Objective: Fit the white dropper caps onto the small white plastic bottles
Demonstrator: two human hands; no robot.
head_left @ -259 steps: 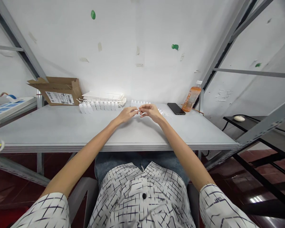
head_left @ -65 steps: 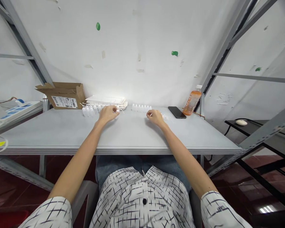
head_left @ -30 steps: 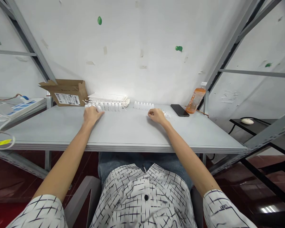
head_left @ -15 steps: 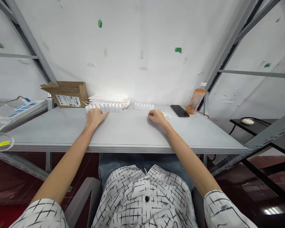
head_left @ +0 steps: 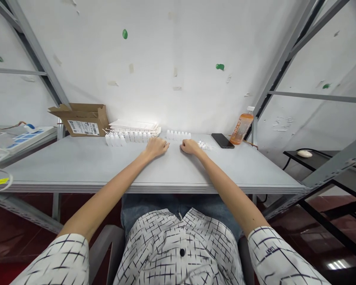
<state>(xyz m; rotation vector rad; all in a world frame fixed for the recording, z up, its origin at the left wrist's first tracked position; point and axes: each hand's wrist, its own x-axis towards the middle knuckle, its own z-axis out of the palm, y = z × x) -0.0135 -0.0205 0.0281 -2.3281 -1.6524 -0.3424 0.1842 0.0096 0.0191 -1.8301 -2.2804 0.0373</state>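
On the grey tabletop [head_left: 106,168], my left hand [head_left: 157,147] is curled at the right end of a row of small white plastic bottles [head_left: 127,137]. My right hand [head_left: 190,146] is closed just across from it, knuckles up. Whatever either set of fingers holds is hidden or too small to make out. A shorter row of white bottles [head_left: 178,135] stands behind and between the hands. Right beside my right hand lies a loose heap of tiny white pieces [head_left: 205,145].
An open cardboard box [head_left: 84,122] and a stack of papers [head_left: 133,126] sit at the back left. To the right are a black phone [head_left: 222,140] and an orange drink bottle [head_left: 242,127], leaning near the metal frame. A white wall rises behind the table.
My left hand has moved right, from the left part of the long bottle row to near my right hand. The right hand stays by the tiny pieces, fingers curled.
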